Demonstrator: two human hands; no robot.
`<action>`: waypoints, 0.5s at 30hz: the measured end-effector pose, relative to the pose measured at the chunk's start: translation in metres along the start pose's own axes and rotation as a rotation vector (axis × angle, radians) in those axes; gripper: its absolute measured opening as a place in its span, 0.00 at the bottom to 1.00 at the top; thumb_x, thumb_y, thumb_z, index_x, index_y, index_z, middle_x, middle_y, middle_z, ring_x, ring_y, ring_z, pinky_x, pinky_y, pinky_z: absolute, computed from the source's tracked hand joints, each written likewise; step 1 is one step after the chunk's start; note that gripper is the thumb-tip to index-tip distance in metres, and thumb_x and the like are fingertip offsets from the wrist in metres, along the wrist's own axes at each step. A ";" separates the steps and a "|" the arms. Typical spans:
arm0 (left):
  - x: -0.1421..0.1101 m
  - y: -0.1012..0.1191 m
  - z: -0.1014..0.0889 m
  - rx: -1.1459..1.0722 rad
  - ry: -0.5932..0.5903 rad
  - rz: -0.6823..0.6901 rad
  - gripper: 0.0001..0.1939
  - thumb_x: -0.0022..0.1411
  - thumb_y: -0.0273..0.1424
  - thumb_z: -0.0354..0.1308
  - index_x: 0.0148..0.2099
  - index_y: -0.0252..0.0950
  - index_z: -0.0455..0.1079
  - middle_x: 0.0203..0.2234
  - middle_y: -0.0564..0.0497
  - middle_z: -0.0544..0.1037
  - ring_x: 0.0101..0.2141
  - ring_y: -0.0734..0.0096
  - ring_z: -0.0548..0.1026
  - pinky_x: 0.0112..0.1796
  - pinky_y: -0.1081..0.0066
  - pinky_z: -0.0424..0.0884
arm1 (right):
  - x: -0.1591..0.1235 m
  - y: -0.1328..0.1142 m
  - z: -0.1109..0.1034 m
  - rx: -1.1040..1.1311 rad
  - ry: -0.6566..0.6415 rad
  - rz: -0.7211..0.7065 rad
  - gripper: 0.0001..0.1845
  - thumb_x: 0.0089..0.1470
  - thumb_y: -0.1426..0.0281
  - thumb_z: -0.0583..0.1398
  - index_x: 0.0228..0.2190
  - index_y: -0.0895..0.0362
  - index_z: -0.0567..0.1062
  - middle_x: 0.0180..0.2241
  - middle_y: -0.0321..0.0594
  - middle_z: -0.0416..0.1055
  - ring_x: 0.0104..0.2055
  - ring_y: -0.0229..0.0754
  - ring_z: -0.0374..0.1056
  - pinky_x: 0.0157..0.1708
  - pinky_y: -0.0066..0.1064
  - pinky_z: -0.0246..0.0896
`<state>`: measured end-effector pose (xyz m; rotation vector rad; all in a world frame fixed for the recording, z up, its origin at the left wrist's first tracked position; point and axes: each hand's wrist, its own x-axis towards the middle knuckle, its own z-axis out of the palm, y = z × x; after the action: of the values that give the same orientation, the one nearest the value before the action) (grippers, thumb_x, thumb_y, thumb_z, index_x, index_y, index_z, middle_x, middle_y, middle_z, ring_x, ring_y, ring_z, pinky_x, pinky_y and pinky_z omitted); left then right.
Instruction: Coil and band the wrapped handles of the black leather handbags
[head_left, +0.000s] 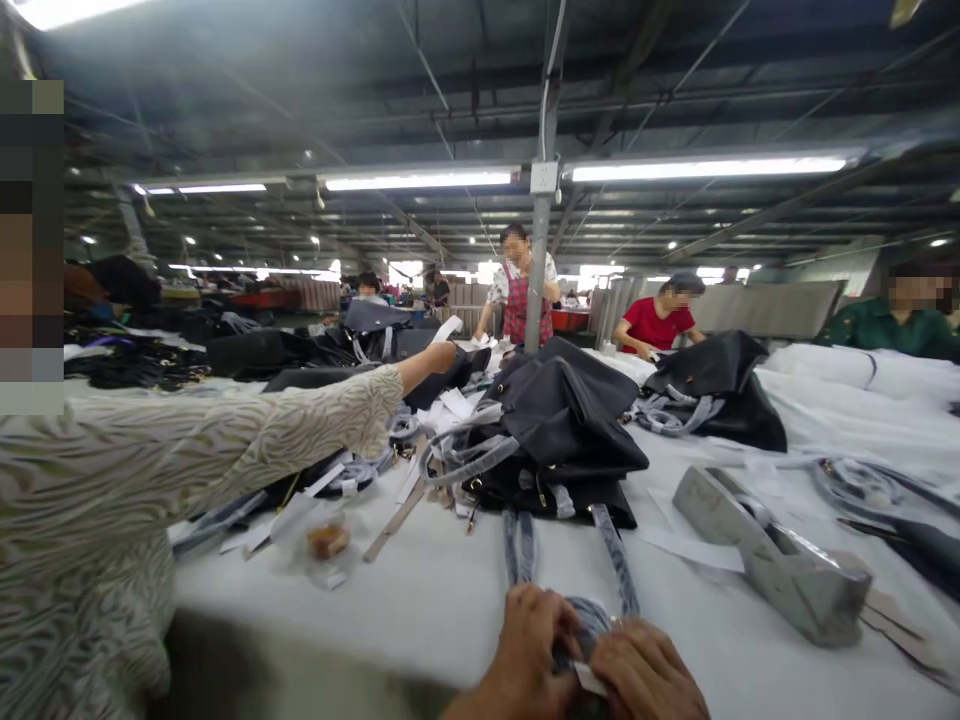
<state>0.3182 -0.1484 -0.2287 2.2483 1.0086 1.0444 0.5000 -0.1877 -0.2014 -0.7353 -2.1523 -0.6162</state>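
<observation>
At the table's near edge, my left hand (529,640) is closed around one side of a coiled strap (589,615) wrapped in clear plastic. My right hand (646,668) closes on its other side, fingers curled. A small white strip (590,680) shows between the two hands; which fingers pinch it is hard to tell. Just beyond lies a black bag (559,430), with plastic-wrapped handles (616,560) stretching from it toward my hands. The underside of the coil is hidden by my fingers.
A grey tape dispenser (772,550) stands to the right. On the left, a co-worker's patterned sleeve (285,430) reaches across the table. More black bags (720,390), paper scraps and a small plastic bag (326,545) lie around. Several people work beyond a metal post (537,270).
</observation>
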 end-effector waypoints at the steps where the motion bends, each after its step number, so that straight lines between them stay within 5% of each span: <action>1: -0.003 0.010 -0.006 -0.025 0.020 -0.031 0.14 0.45 0.27 0.64 0.38 0.36 0.71 0.28 0.51 0.75 0.35 0.65 0.68 0.44 0.62 0.60 | -0.001 -0.003 -0.004 0.020 -0.001 0.018 0.12 0.56 0.81 0.51 0.35 0.57 0.72 0.31 0.39 0.74 0.36 0.41 0.70 0.46 0.37 0.61; 3: -0.006 0.025 -0.017 -0.038 0.029 -0.018 0.06 0.47 0.24 0.63 0.31 0.37 0.72 0.29 0.51 0.72 0.37 0.66 0.68 0.45 0.63 0.59 | -0.002 -0.010 -0.010 0.072 -0.029 0.071 0.14 0.54 0.82 0.54 0.39 0.56 0.72 0.34 0.40 0.75 0.39 0.42 0.70 0.49 0.39 0.61; 10: -0.004 0.025 -0.027 -0.053 -0.061 0.017 0.05 0.52 0.28 0.66 0.33 0.38 0.72 0.31 0.52 0.71 0.41 0.67 0.67 0.49 0.63 0.56 | 0.001 -0.022 -0.016 0.247 -0.024 0.381 0.17 0.54 0.75 0.62 0.46 0.56 0.70 0.40 0.45 0.72 0.45 0.46 0.68 0.44 0.43 0.64; 15: -0.005 0.027 -0.029 -0.039 -0.092 0.048 0.05 0.53 0.24 0.62 0.34 0.37 0.71 0.30 0.53 0.72 0.41 0.66 0.67 0.50 0.63 0.55 | 0.011 -0.027 -0.020 0.221 -0.058 0.276 0.16 0.54 0.81 0.57 0.41 0.53 0.75 0.40 0.43 0.72 0.44 0.44 0.67 0.48 0.45 0.62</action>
<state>0.3044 -0.1660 -0.1953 2.2765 0.8934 0.9628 0.4864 -0.2168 -0.1860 -0.9145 -2.0794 -0.2117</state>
